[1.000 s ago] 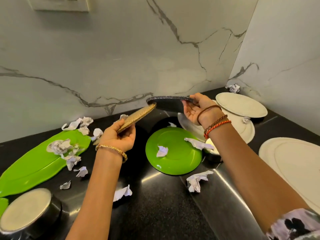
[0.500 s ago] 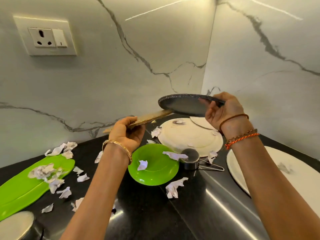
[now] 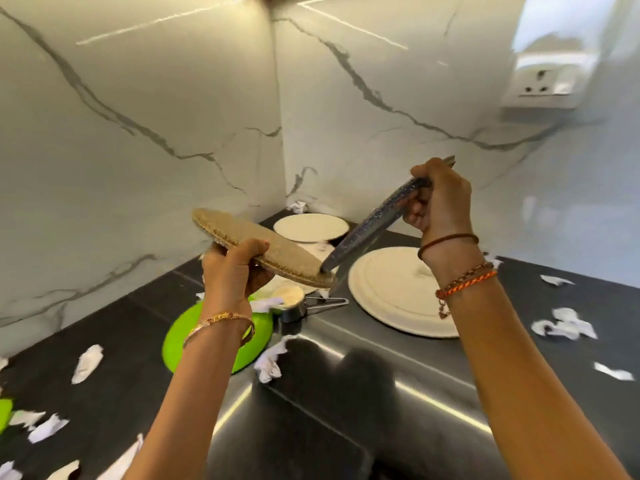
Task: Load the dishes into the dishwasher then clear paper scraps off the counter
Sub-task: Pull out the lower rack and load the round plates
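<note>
My left hand [image 3: 235, 268] grips a tan speckled plate [image 3: 242, 242], held nearly flat above the counter. My right hand [image 3: 438, 206] grips a dark speckled plate [image 3: 377, 225], tilted steeply so its lower edge meets the tan plate's right end. Below them on the black counter [image 3: 346, 410] lie a green plate [image 3: 194, 337], partly hidden by my left forearm, a large white plate [image 3: 391, 296], a smaller white plate [image 3: 310, 226] in the corner, and a small metal cup with a wire handle [image 3: 294, 306]. Torn paper scraps [image 3: 268, 362] lie scattered around.
Marble walls meet in a corner behind the plates. A wall socket [image 3: 540, 86] sits on the right wall. More paper scraps [image 3: 564, 323] lie at the right and more scraps [image 3: 86, 363] at the left. A green tray's edge [image 3: 4, 412] shows at far left.
The view has swung right toward the corner. My right hand has tilted the dark plate from flat to steep and brought its edge against the tan plate. Both plates stay held.
</note>
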{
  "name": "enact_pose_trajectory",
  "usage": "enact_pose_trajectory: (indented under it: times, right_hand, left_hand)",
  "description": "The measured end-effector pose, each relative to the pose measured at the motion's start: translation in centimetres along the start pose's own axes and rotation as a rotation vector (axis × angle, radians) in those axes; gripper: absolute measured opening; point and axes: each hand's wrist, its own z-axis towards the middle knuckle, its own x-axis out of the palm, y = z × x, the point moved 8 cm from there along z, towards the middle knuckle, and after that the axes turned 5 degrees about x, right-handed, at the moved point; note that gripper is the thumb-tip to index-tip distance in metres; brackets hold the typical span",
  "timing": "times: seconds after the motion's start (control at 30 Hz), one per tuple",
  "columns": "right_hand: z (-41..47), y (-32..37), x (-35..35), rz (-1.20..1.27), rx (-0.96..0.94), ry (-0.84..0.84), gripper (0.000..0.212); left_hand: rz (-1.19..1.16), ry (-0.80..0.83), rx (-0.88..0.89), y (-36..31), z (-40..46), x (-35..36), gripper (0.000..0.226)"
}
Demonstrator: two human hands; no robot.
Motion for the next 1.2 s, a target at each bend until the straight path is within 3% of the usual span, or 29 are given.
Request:
enact_pose_trajectory:
  times: [0.27,0.37,0.47,0.63,0.77,0.87,1.1,1.2]
  right_hand:
    - [-7.9,10.1,-11.3,-0.196,-0.251,-0.248,0.031]
    - [-11.7,12.6,-15.9,-0.312,-0.265,-0.342,0.032]
    - [-17.1,14.8,-22.0,-0.397,-0.258,-0.483,0.035]
    - [-28.1,18.8,-30.5,-0.572,-0.399,-0.635,0.044]
    - [-36.0,21.3,-36.2,-0.646,-0.414,-0.773,0.024]
    - [-41.8,22.8,-40.7,-0.689,-0.412,-0.944,0.020]
    - [-54.4,24.9,-51.1,-0.554,-0.465,-1.322,0.054]
    - [-58.1,25.4,-55.2,-0.541,-0.431,-1.485,0.033]
  left_hand:
    - [-0.061,0.307,-0.027,-0.3,-8.3,9.3,0.017]
    - [-0.074,0.424,-0.074,0.3,-13.0,12.4,0.014]
    - [-0.084,0.539,-0.162,1.8,-19.1,15.1,0.025]
    - [-0.093,0.795,-0.350,4.4,-31.0,19.1,0.005]
    - [-0.054,1.027,-0.441,5.8,-40.9,22.2,0.001]
    - [-0.010,1.197,-0.464,6.3,-47.9,24.6,0.009]
    - [0.056,1.599,-0.528,8.6,-62.9,30.3,0.012]
    - [0.084,1.763,-0.587,10.2,-69.1,32.5,0.012]
